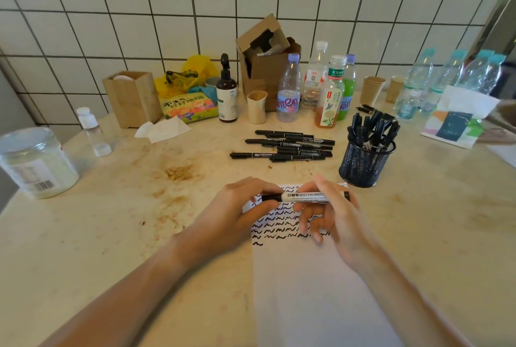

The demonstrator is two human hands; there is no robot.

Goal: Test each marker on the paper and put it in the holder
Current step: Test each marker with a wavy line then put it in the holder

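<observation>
I see the left hand [240, 207] pinching the black cap end of a whiteboard marker [304, 196], held level just above the scribbled paper [312, 290]; right hand [332, 212] grips the barrel w/ thumb + fingers curled; loose markers [287, 145] lie behind, mesh holder [365, 165] stands to the right, already w/ several pens in it

Both hands cover parts of the whiteboard marker [305, 197] and of the scribbled paper [315, 285], whose near end leaves the frame; markers in the mesh holder [365, 163] overlap uncountably; small label print [227, 102] is illegible.
</observation>
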